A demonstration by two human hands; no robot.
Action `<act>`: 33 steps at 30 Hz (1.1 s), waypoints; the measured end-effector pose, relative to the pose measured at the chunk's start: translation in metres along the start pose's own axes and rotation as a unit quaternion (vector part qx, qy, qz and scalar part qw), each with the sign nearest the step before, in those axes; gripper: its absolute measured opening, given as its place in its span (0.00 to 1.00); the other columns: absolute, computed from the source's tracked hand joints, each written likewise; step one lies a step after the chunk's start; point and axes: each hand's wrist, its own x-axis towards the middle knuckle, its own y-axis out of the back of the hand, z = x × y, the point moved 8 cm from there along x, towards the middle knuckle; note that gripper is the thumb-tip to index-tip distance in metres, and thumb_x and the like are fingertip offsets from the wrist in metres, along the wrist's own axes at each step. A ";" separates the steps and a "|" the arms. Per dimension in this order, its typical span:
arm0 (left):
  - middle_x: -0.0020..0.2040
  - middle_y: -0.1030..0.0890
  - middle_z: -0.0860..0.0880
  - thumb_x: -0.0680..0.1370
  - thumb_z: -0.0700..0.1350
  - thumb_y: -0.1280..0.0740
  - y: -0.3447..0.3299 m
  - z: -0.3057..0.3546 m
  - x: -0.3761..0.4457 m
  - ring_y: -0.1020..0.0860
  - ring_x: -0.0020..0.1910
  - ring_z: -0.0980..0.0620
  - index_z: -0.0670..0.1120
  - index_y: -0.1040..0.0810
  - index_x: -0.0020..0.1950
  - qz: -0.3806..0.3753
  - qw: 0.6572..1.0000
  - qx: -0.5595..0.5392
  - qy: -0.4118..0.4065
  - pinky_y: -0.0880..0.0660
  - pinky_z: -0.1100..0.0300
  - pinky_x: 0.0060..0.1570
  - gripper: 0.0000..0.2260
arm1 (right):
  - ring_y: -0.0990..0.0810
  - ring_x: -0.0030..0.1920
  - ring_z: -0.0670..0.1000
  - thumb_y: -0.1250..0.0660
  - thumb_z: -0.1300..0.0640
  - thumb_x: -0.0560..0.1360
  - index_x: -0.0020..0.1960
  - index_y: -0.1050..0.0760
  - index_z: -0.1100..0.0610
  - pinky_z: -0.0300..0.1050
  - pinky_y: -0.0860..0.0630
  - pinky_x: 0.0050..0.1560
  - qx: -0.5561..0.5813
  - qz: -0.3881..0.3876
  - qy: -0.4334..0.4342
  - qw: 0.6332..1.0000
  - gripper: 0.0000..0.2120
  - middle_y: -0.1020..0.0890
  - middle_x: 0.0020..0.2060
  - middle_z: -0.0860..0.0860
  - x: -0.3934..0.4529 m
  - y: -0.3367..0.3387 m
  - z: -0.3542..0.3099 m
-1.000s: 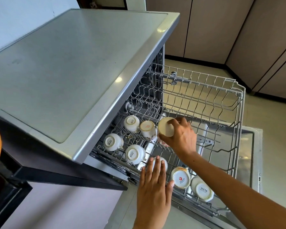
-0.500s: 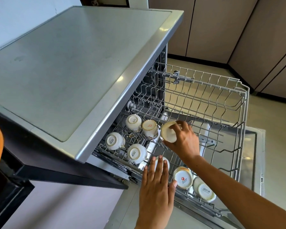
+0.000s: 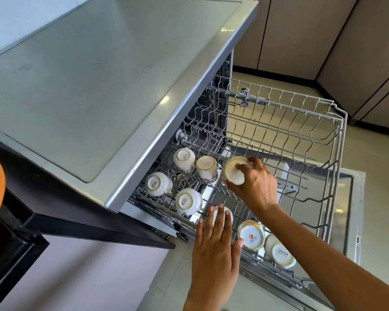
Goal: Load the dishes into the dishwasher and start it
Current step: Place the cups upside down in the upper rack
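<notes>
Cup (image 3: 233,170) gripped upside-down in the right hand (image 3: 257,184), over the rack (image 3: 337,158).
Just beside it stand two more upturned cups (image 3: 206,168); nearer, the left hand (image 3: 216,248) lies flat, fingers straight, tips on another cup (image 3: 222,213).

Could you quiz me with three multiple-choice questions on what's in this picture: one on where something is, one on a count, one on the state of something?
1. Where is the cup that the right hand holds?
A. Over the upper rack
B. On the floor
C. On the dishwasher's top

2. How many cups, apart from that one and the one under the left hand, sit in the rack?
A. Two
B. Six
C. Ten

3. How do those cups sit?
A. Mouth up
B. Bottom up
C. Stacked

Answers: 1 A, the rack's wires lie just beneath it. 2 B, four near the machine, two at the front. 3 B, the printed marks on their bases face up.
</notes>
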 end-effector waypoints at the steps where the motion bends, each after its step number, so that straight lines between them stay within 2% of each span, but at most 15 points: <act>1: 0.75 0.38 0.47 0.83 0.55 0.57 0.000 0.000 0.000 0.44 0.75 0.48 0.46 0.34 0.74 -0.002 1.000 0.002 0.000 0.46 0.49 0.68 0.26 | 0.20 0.39 0.63 0.21 0.48 0.61 0.50 0.21 0.61 0.49 0.25 0.29 -0.001 -0.007 -0.005 1.000 0.24 0.22 0.52 0.63 -0.001 -0.002 0.001; 5: 0.75 0.38 0.47 0.82 0.55 0.54 0.000 0.001 0.000 0.44 0.75 0.48 0.46 0.34 0.74 -0.001 1.000 0.002 -0.001 0.46 0.48 0.68 0.24 | 0.20 0.39 0.63 0.18 0.49 0.56 0.50 0.23 0.61 0.49 0.23 0.27 -0.003 -0.021 0.010 1.000 0.29 0.23 0.51 0.63 -0.012 -0.012 0.002; 9: 0.76 0.39 0.47 0.83 0.55 0.56 0.000 0.002 -0.001 0.46 0.76 0.48 0.46 0.35 0.74 -0.004 1.000 0.003 0.002 0.47 0.49 0.69 0.25 | 0.19 0.41 0.64 0.18 0.50 0.57 0.50 0.23 0.60 0.50 0.22 0.25 -0.002 -0.027 0.026 0.999 0.27 0.23 0.54 0.64 -0.020 -0.016 0.000; 15: 0.75 0.39 0.48 0.83 0.56 0.56 -0.003 -0.001 -0.001 0.46 0.76 0.48 0.47 0.35 0.74 -0.012 1.000 0.002 0.009 0.46 0.49 0.69 0.25 | 0.19 0.48 0.64 0.18 0.53 0.56 0.53 0.21 0.61 0.53 0.20 0.29 -0.022 -0.024 0.045 0.998 0.28 0.24 0.59 0.66 -0.028 -0.017 -0.001; 20: 0.74 0.35 0.47 0.83 0.55 0.56 0.002 0.002 -0.002 0.44 0.75 0.48 0.47 0.32 0.72 -0.008 1.000 -0.003 0.002 0.46 0.50 0.69 0.25 | 0.22 0.56 0.64 0.20 0.57 0.61 0.56 0.21 0.59 0.57 0.20 0.40 0.007 -0.014 0.045 0.999 0.25 0.27 0.64 0.64 -0.034 -0.009 -0.001; 25: 0.74 0.36 0.46 0.82 0.57 0.51 0.007 0.000 -0.007 0.45 0.75 0.46 0.46 0.33 0.73 -0.027 0.999 0.020 -0.022 0.51 0.50 0.70 0.24 | 0.23 0.58 0.60 0.27 0.60 0.70 0.58 0.23 0.61 0.52 0.20 0.42 0.065 0.035 0.056 0.996 0.18 0.24 0.62 0.58 -0.053 0.025 -0.010; 29: 0.77 0.44 0.47 0.82 0.56 0.48 0.048 -0.002 -0.030 0.52 0.77 0.50 0.47 0.36 0.73 0.025 0.999 -0.029 0.020 0.53 0.51 0.75 0.23 | 0.22 0.57 0.60 0.29 0.66 0.70 0.58 0.23 0.63 0.53 0.21 0.49 0.135 0.055 0.086 0.986 0.16 0.21 0.58 0.58 -0.083 0.060 -0.029; 31: 0.77 0.42 0.47 0.81 0.55 0.46 0.075 -0.009 -0.050 0.50 0.76 0.51 0.47 0.34 0.72 0.057 0.997 -0.021 0.053 0.53 0.54 0.73 0.22 | 0.21 0.55 0.60 0.31 0.67 0.71 0.58 0.23 0.62 0.53 0.21 0.48 0.159 0.061 0.105 0.980 0.16 0.20 0.57 0.58 -0.101 0.077 -0.045; 33: 0.76 0.39 0.47 0.79 0.56 0.45 0.105 -0.015 -0.071 0.45 0.76 0.49 0.48 0.31 0.70 0.088 0.993 0.011 0.081 0.49 0.54 0.70 0.22 | 0.20 0.52 0.58 0.34 0.61 0.73 0.58 0.23 0.61 0.50 0.21 0.45 0.182 0.072 0.122 0.973 0.14 0.19 0.54 0.56 -0.117 0.099 -0.066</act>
